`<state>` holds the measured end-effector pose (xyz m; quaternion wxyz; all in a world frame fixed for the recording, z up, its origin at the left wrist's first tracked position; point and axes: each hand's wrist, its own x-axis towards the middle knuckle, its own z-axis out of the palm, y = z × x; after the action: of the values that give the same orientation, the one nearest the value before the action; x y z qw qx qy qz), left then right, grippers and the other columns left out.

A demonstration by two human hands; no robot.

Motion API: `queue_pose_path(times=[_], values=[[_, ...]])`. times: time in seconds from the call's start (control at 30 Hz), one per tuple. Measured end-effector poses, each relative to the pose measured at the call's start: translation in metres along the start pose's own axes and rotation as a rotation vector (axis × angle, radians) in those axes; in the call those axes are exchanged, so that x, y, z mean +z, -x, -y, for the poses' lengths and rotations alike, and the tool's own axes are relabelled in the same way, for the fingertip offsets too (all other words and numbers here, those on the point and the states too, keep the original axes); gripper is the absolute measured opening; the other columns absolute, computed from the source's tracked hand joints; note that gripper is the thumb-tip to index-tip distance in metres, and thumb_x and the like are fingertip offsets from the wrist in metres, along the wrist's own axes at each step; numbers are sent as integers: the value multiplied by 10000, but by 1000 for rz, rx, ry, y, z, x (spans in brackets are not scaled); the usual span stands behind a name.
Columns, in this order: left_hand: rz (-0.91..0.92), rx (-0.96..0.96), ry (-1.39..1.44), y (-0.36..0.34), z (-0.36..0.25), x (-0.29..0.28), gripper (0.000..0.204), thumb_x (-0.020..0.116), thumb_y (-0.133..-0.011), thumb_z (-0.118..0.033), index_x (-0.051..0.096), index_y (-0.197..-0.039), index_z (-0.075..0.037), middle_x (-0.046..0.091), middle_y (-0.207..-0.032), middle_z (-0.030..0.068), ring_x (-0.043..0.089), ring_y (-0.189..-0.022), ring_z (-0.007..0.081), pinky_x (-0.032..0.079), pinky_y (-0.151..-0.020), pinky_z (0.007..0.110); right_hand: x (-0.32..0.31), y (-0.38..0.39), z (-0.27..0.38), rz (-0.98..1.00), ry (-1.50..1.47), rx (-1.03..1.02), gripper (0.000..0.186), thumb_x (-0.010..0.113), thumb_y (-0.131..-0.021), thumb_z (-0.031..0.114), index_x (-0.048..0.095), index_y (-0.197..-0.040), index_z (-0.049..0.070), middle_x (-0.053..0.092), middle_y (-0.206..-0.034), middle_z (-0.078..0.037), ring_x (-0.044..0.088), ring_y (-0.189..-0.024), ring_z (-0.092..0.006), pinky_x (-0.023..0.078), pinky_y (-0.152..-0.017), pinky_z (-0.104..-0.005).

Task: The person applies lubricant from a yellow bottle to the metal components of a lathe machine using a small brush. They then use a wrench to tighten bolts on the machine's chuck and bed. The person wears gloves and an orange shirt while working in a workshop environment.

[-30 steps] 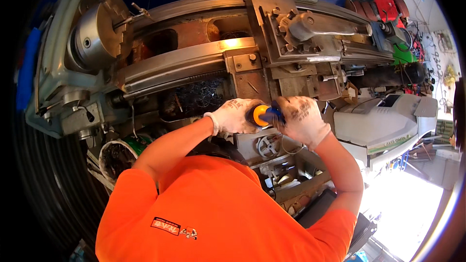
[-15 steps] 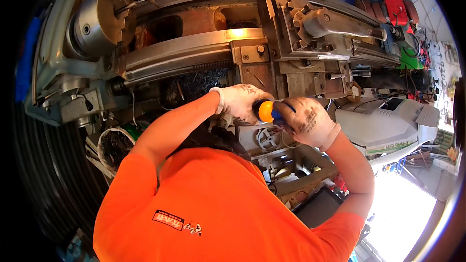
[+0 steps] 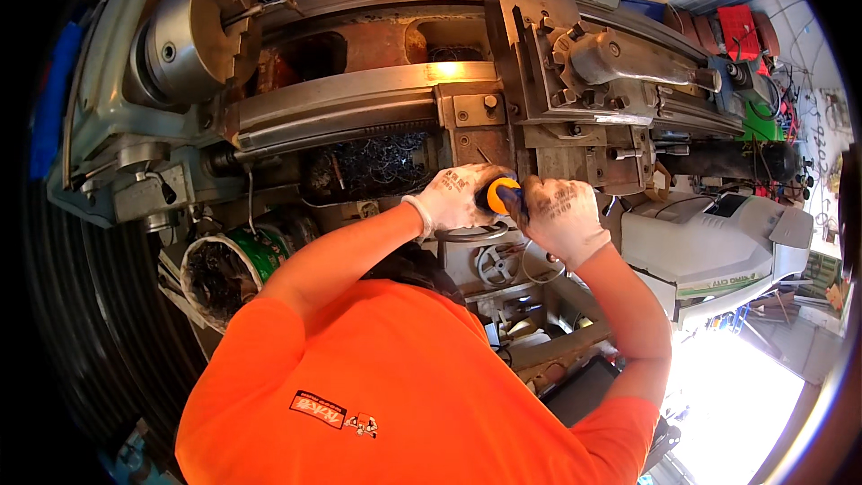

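Note:
Both my hands wear pale work gloves stained dark. Between them is a small rounded yellow thing with dark parts (image 3: 499, 200), too covered by the fingers to name. My left hand (image 3: 455, 199) is closed around its dark left end. From the other side my right hand (image 3: 564, 217) grips its dark blue end, fingers bent. The two hands almost meet, just in front of the lathe carriage (image 3: 485, 151).
Behind my hands runs the lathe bed (image 3: 359, 81), with a chuck (image 3: 189, 40) at left and a tool post (image 3: 579, 58) at right. A bucket of metal shavings (image 3: 215, 274) stands at lower left. A handwheel (image 3: 496, 266) and a grey-white machine cover (image 3: 709, 238) sit to the right.
The head view has shifted slightly. My hands have drawn a little closer around the yellow thing, which shows at a different angle. Both hands keep their hold.

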<state>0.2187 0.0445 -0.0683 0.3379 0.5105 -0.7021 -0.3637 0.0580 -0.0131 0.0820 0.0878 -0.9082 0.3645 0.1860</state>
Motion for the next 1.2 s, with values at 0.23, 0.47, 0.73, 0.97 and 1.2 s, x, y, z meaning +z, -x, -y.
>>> queue_pose_path(times=[0.23,0.47,0.73,0.97,1.2], values=[[-169,111,36,-6,24,12,644,827,-765,-312,562,-1301,-71,642,-1193,167,636,-1107,356,509,-969,386,17,-10,-9,-204,-121,-195,488,700,-823,191,561,-1266,40,671,-1012,-193,663,-943,-386,535,-838,-464],[-234,37,194,-7,35,34,786,855,-729,-251,484,-1387,-35,609,-1257,179,615,-1169,334,490,-1032,384,22,-28,3,-76,-74,-44,356,688,-809,231,621,-1080,10,683,-954,-194,677,-909,-369,539,-799,-458],[-102,-179,-5,3,8,3,1047,861,-692,-263,273,-1540,-85,423,-1480,239,449,-1356,410,375,-1150,455,21,-23,15,-202,10,1,547,743,-805,271,588,-1279,46,660,-1050,-184,658,-990,-356,520,-874,-448],[-224,-163,-157,78,22,-103,870,819,-791,-358,384,-1472,-35,473,-1433,236,494,-1321,375,432,-1120,433,6,-16,27,-393,32,51,708,758,-820,387,523,-1411,76,586,-1259,-178,578,-1130,-371,462,-968,-476],[-897,-73,-322,141,-1,-348,508,749,-876,-354,629,-1261,-47,639,-1269,197,621,-1189,306,516,-1005,446,-98,-69,90,-448,-364,-151,605,794,-828,254,575,-1356,57,628,-1176,-190,637,-1010,-351,518,-907,-426]])
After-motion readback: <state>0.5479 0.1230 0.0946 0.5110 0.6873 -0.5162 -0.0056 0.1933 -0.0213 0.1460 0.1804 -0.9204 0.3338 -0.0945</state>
